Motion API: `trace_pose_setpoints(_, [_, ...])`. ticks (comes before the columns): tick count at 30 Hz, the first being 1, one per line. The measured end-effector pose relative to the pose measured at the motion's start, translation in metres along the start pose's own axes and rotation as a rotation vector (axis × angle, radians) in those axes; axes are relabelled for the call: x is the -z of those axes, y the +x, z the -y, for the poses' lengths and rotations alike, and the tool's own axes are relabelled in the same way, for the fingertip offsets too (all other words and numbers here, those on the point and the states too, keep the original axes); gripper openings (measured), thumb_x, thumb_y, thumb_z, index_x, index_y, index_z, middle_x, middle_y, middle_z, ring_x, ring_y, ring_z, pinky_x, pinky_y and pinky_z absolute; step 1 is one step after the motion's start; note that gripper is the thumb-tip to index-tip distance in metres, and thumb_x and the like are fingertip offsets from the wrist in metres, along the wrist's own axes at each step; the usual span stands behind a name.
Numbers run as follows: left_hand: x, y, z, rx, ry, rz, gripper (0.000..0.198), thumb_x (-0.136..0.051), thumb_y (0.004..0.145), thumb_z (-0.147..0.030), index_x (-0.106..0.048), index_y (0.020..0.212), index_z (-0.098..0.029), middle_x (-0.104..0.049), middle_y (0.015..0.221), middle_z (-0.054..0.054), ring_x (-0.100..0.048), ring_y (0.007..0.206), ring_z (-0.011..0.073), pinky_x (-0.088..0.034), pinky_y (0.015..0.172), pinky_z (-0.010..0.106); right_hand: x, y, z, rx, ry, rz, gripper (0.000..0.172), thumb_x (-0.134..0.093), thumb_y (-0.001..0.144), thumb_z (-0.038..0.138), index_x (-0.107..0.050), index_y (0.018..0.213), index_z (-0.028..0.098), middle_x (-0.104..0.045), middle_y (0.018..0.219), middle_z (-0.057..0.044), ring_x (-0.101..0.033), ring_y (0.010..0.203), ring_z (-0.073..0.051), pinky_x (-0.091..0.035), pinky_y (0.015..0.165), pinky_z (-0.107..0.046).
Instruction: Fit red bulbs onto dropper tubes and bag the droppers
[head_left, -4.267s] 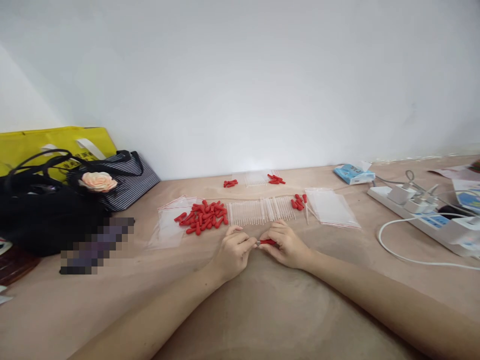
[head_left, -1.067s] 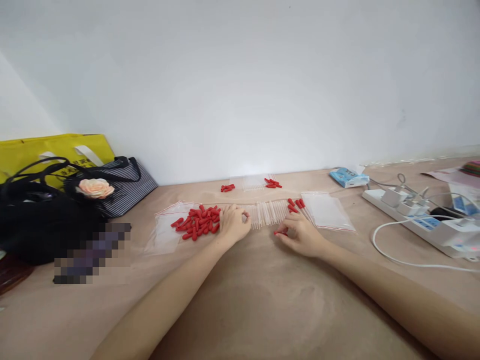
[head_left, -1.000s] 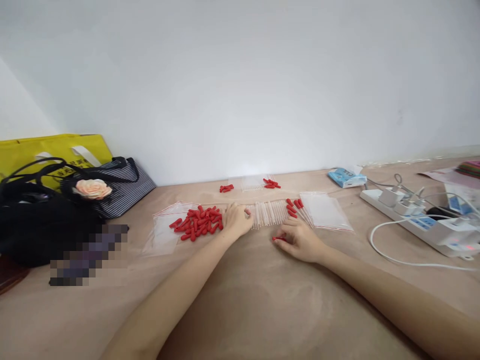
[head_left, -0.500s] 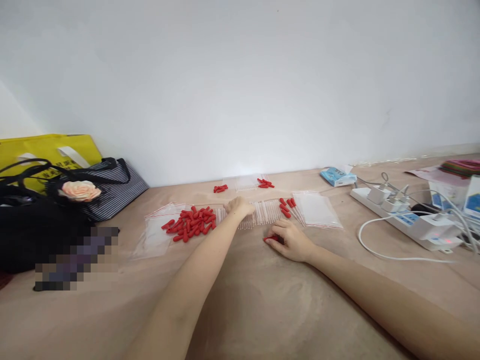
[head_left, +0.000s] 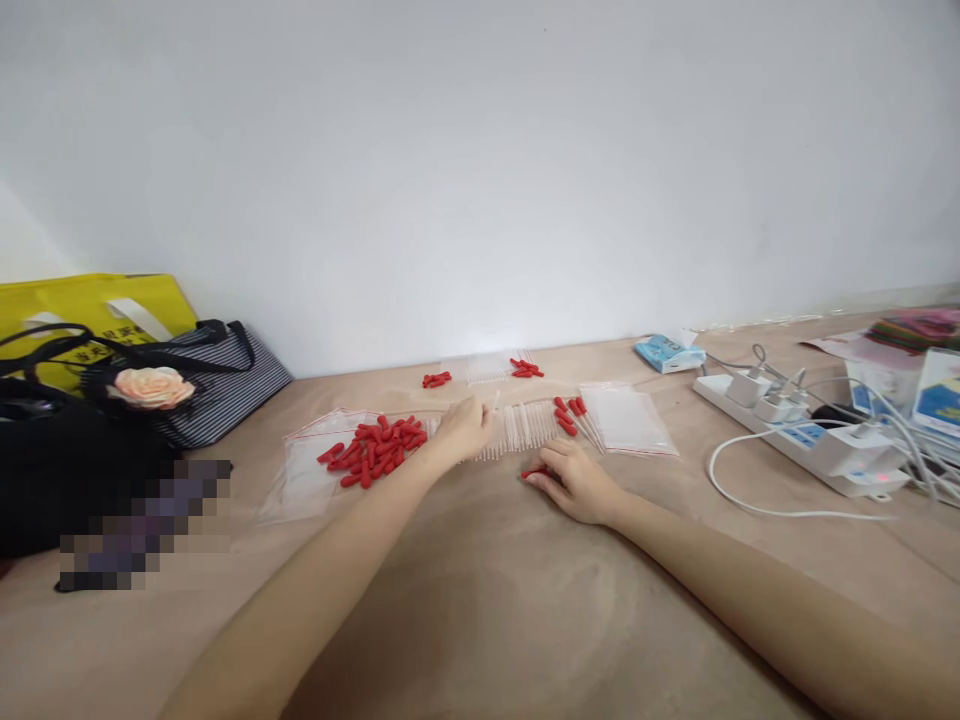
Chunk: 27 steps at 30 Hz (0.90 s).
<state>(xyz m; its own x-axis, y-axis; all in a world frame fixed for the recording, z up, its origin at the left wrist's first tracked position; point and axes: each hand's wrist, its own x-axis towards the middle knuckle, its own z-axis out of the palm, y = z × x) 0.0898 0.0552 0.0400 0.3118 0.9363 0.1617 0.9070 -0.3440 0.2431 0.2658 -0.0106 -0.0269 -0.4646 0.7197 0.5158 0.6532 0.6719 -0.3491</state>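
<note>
Where the head view looks down on the counter (head_left: pixel 480 610), the person's hands are apart from each other. The left hand (head_left: pixel 465 430) is over the row of clear tubes (head_left: pixel 529 428), toward the counter's back edge; a pale tube (head_left: pixel 495 402) sticks up past its curled fingers, which seem closed on it, though the fingertips are hidden. The right hand (head_left: pixel 576 480) rests farther from that edge, pinching a red bulb (head_left: pixel 526 475) whose end peeks out. Leftward, a pile of red bulbs (head_left: pixel 375 450) lies against a plastic bag (head_left: pixel 311 462); rightward, red-tipped tubes (head_left: pixel 592 430) lie beside another bag (head_left: pixel 634 420). A sideways drag of the left hand could knock the row askew, and its forearm, close to the pile, could scatter bulbs. Too hard a squeeze might crack the tube, if glass.
</note>
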Motion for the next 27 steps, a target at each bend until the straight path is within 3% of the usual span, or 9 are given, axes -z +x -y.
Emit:
trace_pose_setpoints(2, [0.004, -0.026, 0.011, -0.101, -0.025, -0.031, 0.018, -0.035, 0.084, -0.025, -0.05, 0.089, -0.017, -0.061, 0.079, 0.004, -0.056, 0.069, 0.0175, -0.04, 0.061, 0.028, -0.001, 0.0, 0.0, -0.017, 0.032, -0.037, 0.011, -0.047, 0.082, 0.024, -0.056, 0.083, 0.016, -0.055, 0.074, -0.005, -0.049, 0.071, -0.016, -0.04, 0.064, -0.029])
trace_pose_setpoints(3, [0.004, -0.039, 0.018, -0.221, -0.05, -0.093, 0.016, -0.034, 0.084, -0.022, -0.049, 0.086, -0.017, -0.06, 0.076, 0.004, -0.055, 0.067, 0.0171, -0.04, 0.06, 0.028, -0.001, 0.001, 0.0, -0.027, 0.05, -0.056, 0.013, -0.046, 0.083, 0.023, -0.057, 0.086, 0.016, -0.054, 0.074, -0.005, -0.049, 0.07, -0.016, -0.04, 0.064, -0.029])
trace_pose_setpoints(6, [-0.006, -0.067, 0.037, -0.482, -0.072, -0.222, 0.016, -0.035, 0.084, -0.015, -0.05, 0.084, -0.018, -0.062, 0.078, 0.003, -0.054, 0.072, 0.0171, -0.04, 0.072, 0.033, -0.001, 0.006, 0.0, -0.044, 0.101, -0.108, 0.016, -0.044, 0.084, 0.021, -0.058, 0.092, 0.017, -0.052, 0.075, -0.005, -0.05, 0.069, -0.015, -0.042, 0.064, -0.029])
trace_pose_setpoints(8, [-0.014, -0.076, 0.046, -0.571, -0.092, -0.269, 0.021, -0.033, 0.084, -0.011, -0.052, 0.092, -0.019, -0.064, 0.082, 0.003, -0.055, 0.074, 0.0162, -0.038, 0.08, 0.036, -0.001, 0.01, 0.001, -0.038, 0.127, -0.121, 0.016, -0.043, 0.084, 0.02, -0.058, 0.089, 0.018, -0.052, 0.077, -0.005, -0.05, 0.071, -0.015, -0.043, 0.066, -0.029])
trace_pose_setpoints(13, [-0.025, -0.077, 0.051, -0.535, -0.175, -0.328, 0.022, -0.035, 0.086, -0.014, -0.055, 0.092, -0.019, -0.064, 0.083, 0.003, -0.056, 0.076, 0.0158, -0.039, 0.08, 0.035, -0.006, 0.02, 0.004, -0.047, 0.203, -0.109, 0.011, -0.044, 0.082, 0.016, -0.055, 0.083, 0.019, -0.054, 0.081, -0.005, -0.052, 0.076, -0.015, -0.044, 0.07, -0.03])
trace_pose_setpoints(18, [-0.028, -0.076, 0.048, -0.519, -0.201, -0.29, 0.021, -0.034, 0.086, -0.016, -0.054, 0.088, -0.018, -0.064, 0.082, 0.003, -0.057, 0.076, 0.0155, -0.039, 0.081, 0.035, -0.015, 0.02, 0.008, -0.067, 0.316, -0.12, 0.007, -0.046, 0.08, 0.016, -0.053, 0.083, 0.018, -0.057, 0.077, -0.003, -0.053, 0.072, -0.013, -0.044, 0.066, -0.027])
trace_pose_setpoints(27, [-0.028, -0.077, 0.049, -0.531, -0.2, -0.267, 0.022, -0.032, 0.086, -0.016, -0.054, 0.089, -0.02, -0.065, 0.082, 0.002, -0.059, 0.075, 0.014, -0.033, 0.089, 0.038, -0.012, 0.019, 0.014, 0.033, 0.349, -0.038, 0.021, -0.047, 0.083, 0.022, -0.058, 0.1, 0.02, -0.059, 0.089, -0.007, -0.057, 0.082, -0.015, -0.046, 0.074, -0.029])
